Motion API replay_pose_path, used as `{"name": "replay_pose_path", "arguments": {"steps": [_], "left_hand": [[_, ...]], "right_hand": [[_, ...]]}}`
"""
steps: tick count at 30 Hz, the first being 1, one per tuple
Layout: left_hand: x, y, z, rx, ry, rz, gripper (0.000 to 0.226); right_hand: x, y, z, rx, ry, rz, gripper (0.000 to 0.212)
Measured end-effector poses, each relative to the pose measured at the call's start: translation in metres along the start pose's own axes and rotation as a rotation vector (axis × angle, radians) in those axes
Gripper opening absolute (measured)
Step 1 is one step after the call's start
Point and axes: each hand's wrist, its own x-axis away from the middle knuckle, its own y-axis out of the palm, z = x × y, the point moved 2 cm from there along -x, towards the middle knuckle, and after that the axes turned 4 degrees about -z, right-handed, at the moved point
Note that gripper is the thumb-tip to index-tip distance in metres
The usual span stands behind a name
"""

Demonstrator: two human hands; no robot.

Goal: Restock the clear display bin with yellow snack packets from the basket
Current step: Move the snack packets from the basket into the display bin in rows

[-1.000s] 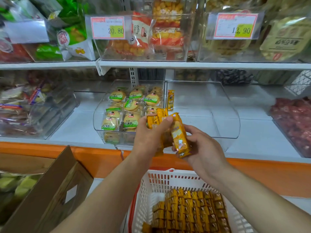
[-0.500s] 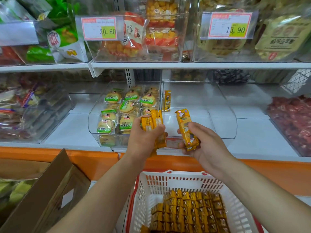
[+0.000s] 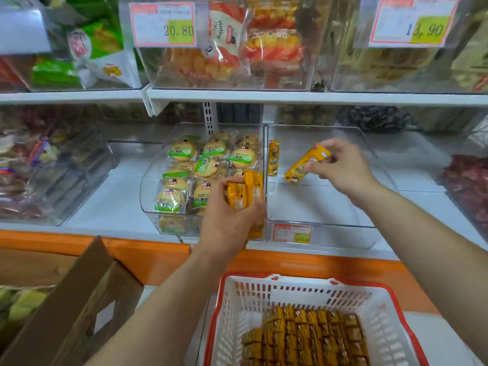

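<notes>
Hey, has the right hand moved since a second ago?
Yes. The right hand, holding one yellow packet, has gone forward past the front wall of the clear bin and away from the left hand.

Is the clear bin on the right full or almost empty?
Almost empty. One yellow packet stands at the left wall of the clear bin; the right hand holds a second packet above its bare floor.

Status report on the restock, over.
Right hand pinches one yellow snack packet over clear plastic display bin. Left hand grips yellow packet stack. Bin opening unobstructed.
</notes>
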Motion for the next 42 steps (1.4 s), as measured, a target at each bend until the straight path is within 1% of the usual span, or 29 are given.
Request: {"name": "replay_pose_path", "arguments": {"steps": [3, 6, 8, 11, 13, 17, 21, 23, 26, 27, 30, 33, 34, 37, 38, 39, 40, 41, 42], "left_hand": [[-0.001, 0.001, -0.004, -0.052, 0.004, -0.029, 0.047], [-0.004, 0.001, -0.008, -0.089, 0.008, -0.041, 0.045], [-0.006, -0.001, -0.010, -0.095, 0.005, -0.039, 0.045], [-0.008, -0.005, -0.014, -0.094, -0.007, -0.034, 0.045], [-0.010, -0.006, -0.016, -0.093, -0.015, -0.023, 0.046], [-0.013, -0.006, -0.019, -0.107, -0.019, -0.016, 0.045], [-0.014, -0.004, -0.022, -0.135, -0.031, -0.029, 0.046], [-0.014, -0.003, -0.022, -0.136, -0.028, -0.025, 0.046], [-0.013, -0.003, -0.024, -0.129, -0.028, -0.017, 0.047], [-0.013, -0.003, -0.024, -0.132, -0.028, -0.017, 0.047], [-0.014, -0.002, -0.025, -0.135, -0.026, -0.012, 0.047], [-0.015, -0.002, -0.026, -0.137, -0.024, -0.021, 0.047], [-0.015, -0.002, -0.026, -0.139, -0.024, -0.024, 0.047], [-0.013, -0.003, -0.025, -0.148, -0.026, -0.027, 0.048], [-0.012, -0.003, -0.023, -0.148, -0.029, -0.025, 0.048], [-0.011, -0.004, -0.022, -0.148, -0.035, -0.023, 0.049], [-0.011, -0.004, -0.020, -0.150, -0.041, -0.024, 0.051], [-0.009, -0.003, -0.018, -0.152, -0.043, -0.030, 0.052], [-0.008, -0.002, -0.016, -0.155, -0.042, -0.040, 0.054]], "right_hand": [[-0.047, 0.015, 0.013, 0.204, -0.026, -0.015, 0.034], [-0.086, 0.027, 0.028, 0.494, -0.035, -0.043, 0.028], [-0.104, 0.033, 0.036, 0.583, -0.010, -0.044, 0.032], [-0.120, 0.042, 0.044, 0.587, 0.042, -0.009, 0.028], [-0.126, 0.046, 0.051, 0.550, 0.075, 0.009, 0.029], [-0.133, 0.051, 0.060, 0.506, 0.069, 0.075, 0.019], [-0.138, 0.054, 0.064, 0.425, 0.093, 0.138, 0.019], [-0.138, 0.056, 0.068, 0.429, 0.129, 0.110, 0.023], [-0.137, 0.060, 0.077, 0.482, 0.222, -0.037, 0.042], [-0.136, 0.060, 0.079, 0.501, 0.243, -0.066, 0.043], [-0.137, 0.062, 0.081, 0.494, 0.235, -0.044, 0.029], [-0.138, 0.064, 0.079, 0.482, 0.221, -0.042, 0.025], [-0.138, 0.064, 0.078, 0.492, 0.228, -0.055, 0.028], [-0.127, 0.055, 0.065, 0.551, 0.232, -0.064, 0.047], [-0.118, 0.050, 0.055, 0.561, 0.208, -0.048, 0.048], [-0.106, 0.045, 0.044, 0.533, 0.174, -0.026, 0.043], [-0.089, 0.039, 0.031, 0.454, 0.139, -0.011, 0.034], [-0.067, 0.036, 0.019, 0.324, 0.115, -0.019, 0.021], [-0.041, 0.034, 0.007, 0.180, 0.105, -0.069, 0.011]]}}
